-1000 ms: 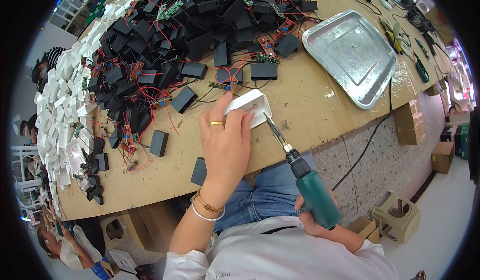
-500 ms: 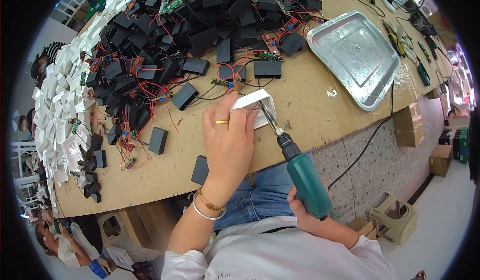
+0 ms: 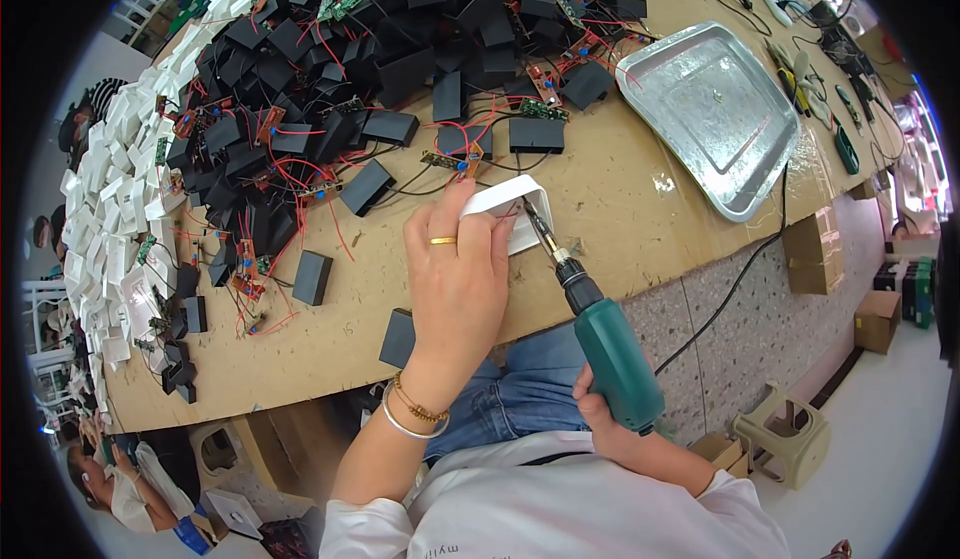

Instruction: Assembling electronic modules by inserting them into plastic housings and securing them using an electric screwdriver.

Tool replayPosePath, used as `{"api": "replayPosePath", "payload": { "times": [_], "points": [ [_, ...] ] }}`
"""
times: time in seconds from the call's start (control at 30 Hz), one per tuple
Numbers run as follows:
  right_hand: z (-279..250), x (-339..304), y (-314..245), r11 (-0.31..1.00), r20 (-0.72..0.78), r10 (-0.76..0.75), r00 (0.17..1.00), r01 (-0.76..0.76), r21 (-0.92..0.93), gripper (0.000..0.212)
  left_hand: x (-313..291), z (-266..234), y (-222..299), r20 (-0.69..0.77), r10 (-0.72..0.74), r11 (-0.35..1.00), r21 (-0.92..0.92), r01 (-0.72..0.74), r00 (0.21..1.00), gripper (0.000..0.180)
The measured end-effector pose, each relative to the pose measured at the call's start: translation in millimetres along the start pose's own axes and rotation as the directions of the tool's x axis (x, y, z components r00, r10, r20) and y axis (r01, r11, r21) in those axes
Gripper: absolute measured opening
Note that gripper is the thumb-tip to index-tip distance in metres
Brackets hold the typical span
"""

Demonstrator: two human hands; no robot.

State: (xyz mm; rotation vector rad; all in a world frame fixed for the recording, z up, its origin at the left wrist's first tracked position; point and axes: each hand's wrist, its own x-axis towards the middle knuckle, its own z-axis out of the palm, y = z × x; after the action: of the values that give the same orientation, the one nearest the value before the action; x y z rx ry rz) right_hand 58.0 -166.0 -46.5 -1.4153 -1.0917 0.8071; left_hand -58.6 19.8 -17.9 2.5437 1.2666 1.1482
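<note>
My left hand (image 3: 455, 259) is closed around a white plastic housing (image 3: 503, 195), holding it at the table's near side. A bit of red wire shows inside the housing, beside my fingers. My right hand (image 3: 612, 427) grips a green corded electric screwdriver (image 3: 618, 364); its fingers are partly hidden behind the tool's body. The long metal bit (image 3: 540, 227) slants up and left, with its tip inside the housing's open side. Just beyond my left fingertips lies a small brown circuit board (image 3: 471, 162) with red wires. A black box (image 3: 398, 337) sits left of my left wrist.
A heap of black boxes (image 3: 405, 74) with wired boards covers the table's far middle. White housings (image 3: 110, 229) pile along the left. A metal tray (image 3: 735, 191) lies at right, with pliers (image 3: 790, 84) beyond it. A stool (image 3: 780, 434) stands on the floor.
Almost nothing differs. The housing and both hands stay in nearly the same place, and the screwdriver's bit remains in the housing's opening.
</note>
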Motion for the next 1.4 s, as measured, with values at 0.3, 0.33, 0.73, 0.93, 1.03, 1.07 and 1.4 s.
{"api": "replayPosePath", "payload": {
  "times": [0.3,0.33,0.73,0.93,1.03,1.07,1.4],
  "points": [
    [-2.5,1.7,-0.3,0.998,0.016,-0.019,1.0,0.02,-0.061,0.054,-0.5,0.5,-0.4,0.007,-0.007,1.0,-0.007,0.007,1.0,0.019],
    [-2.5,3.4,-3.1,0.997,0.019,-0.011,1.0,0.013,-0.082,0.054,-0.7,1.0,-0.6,0.007,-0.006,1.0,-0.011,0.006,1.0,0.019],
    [-4.7,-0.1,10.4,0.996,0.032,0.064,0.997,-0.062,-0.065,0.054,-0.9,0.5,1.1,0.032,-0.047,0.998,-0.028,0.048,0.998,0.014],
    [-4.4,-3.6,13.6,0.996,0.023,0.075,0.997,-0.074,-0.04,0.053,-0.9,1.0,0.3,0.022,-0.043,0.999,-0.028,0.043,0.999,0.015],
    [-3.7,-4.0,14.3,0.998,0.018,0.063,0.998,-0.063,-0.031,0.053,-0.9,1.0,0.9,0.022,-0.048,0.998,-0.035,0.048,0.999,0.015],
    [-3.6,-4.3,14.5,0.998,0.012,0.068,0.998,-0.068,-0.017,0.053,-0.6,1.1,1.0,0.022,-0.047,0.998,-0.035,0.048,0.999,0.015],
    [-3.2,-3.7,13.3,0.999,0.021,0.042,0.999,-0.041,-0.035,0.053,-0.2,-0.3,-0.9,0.02,-0.017,0.999,-0.037,0.018,1.0,0.02]
  ]
}}
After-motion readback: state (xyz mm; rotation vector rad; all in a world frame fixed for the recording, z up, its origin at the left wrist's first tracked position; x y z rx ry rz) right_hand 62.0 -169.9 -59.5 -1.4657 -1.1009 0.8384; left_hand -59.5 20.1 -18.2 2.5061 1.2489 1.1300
